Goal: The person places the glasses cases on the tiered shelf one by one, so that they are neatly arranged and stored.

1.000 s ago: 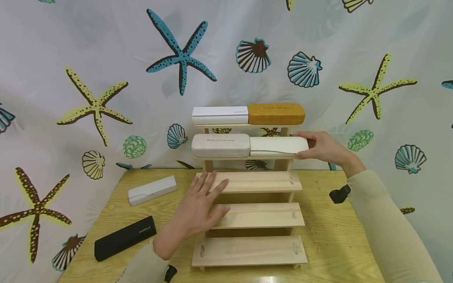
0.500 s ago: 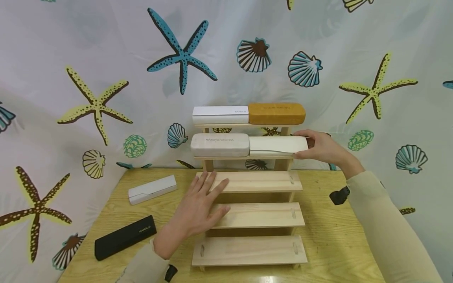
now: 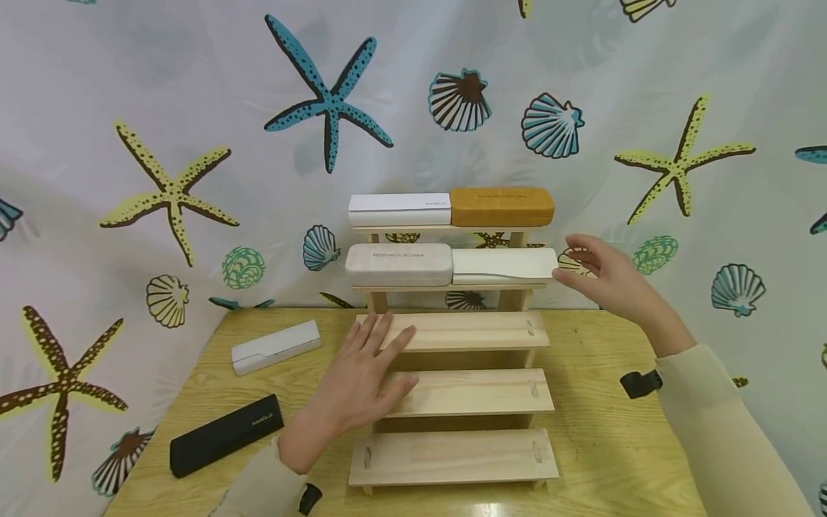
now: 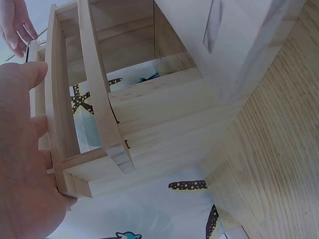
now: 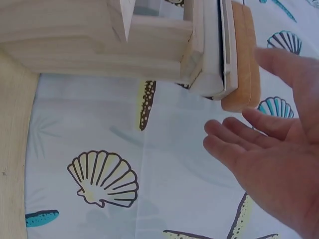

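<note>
White case [image 3: 504,263] lies on the second level from the top, at the right of your wooden stand [image 3: 452,457]; its end seems to overhang, so a brush from your right grip [image 3: 614,283] could skew it. Uneven pressure might shift the stand. That grip is parted, released, thumb contact unclear; your left grip [image 3: 358,380] rests, fingers spread, on the stand.

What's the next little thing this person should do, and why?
Probably lift the left hand off the wooden rack and reach for the white case on the table. Four cases already sit on the rack's top two shelves, the right hand holds nothing, and the white case lies beside the rack with a black case.
</note>
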{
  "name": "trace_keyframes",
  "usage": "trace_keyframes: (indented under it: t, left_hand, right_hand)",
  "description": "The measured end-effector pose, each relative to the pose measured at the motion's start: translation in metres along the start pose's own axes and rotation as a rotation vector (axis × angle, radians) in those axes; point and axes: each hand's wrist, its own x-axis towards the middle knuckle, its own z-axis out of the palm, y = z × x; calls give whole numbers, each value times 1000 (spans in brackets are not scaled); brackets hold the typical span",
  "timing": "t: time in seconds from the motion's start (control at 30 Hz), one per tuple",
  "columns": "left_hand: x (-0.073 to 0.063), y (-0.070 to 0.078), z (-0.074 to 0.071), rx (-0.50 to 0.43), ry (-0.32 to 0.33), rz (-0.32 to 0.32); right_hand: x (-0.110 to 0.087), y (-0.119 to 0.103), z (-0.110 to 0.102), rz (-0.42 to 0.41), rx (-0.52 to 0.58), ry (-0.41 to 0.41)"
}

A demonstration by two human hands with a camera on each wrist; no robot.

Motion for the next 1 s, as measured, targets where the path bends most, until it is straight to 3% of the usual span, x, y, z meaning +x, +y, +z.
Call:
trace_keyframes:
  t: [0.37, 0.6, 0.8, 1.0]
  left_hand:
    - [2, -1, -3, 6, -7, 3]
    - [3, 0, -4, 9, -20, 4]
    - [2, -2, -5, -28, -47, -13]
    - [-3, -15, -7, -185, 54, 12]
  right_hand:
    - [-40, -3, 29, -104, -101, 149]
    - [-63, 5, 59, -269, -178, 257]
    - [-85, 10, 86, -270, -187, 210]
    - [-105, 14, 117, -304, -261, 198]
